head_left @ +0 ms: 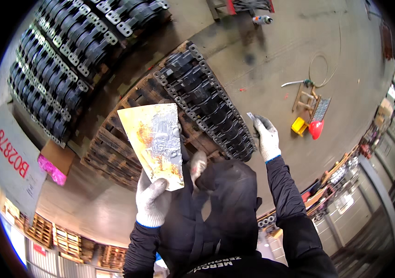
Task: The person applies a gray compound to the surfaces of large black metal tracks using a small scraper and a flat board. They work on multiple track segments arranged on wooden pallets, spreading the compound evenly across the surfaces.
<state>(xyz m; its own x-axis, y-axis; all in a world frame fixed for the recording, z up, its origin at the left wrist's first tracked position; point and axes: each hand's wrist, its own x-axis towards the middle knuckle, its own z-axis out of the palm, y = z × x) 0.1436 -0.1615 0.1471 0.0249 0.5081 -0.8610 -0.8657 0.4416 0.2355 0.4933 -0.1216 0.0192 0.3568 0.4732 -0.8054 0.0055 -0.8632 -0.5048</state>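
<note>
My left hand (151,201), in a white glove, grips the lower end of a flat, rust-stained board (153,141) smeared with grey paste, holding it up in front of me. My right hand (266,138), also gloved, is raised to the right of it and pinches a small metal scraper blade (251,116). Below both lies a wooden pallet (109,155) carrying rows of black cast metal parts (207,104). A third pale glove (198,165) shows just right of the board's lower edge; I cannot tell whose it is. My dark jacket (227,208) fills the lower middle.
A second pallet of black parts (56,69) stands at the upper left. A cardboard box with pink material (54,164) sits by a white sign (14,162). On the concrete floor to the right are a wooden stool (305,99), a yellow box (298,125), a red object (316,129) and a hose (323,69).
</note>
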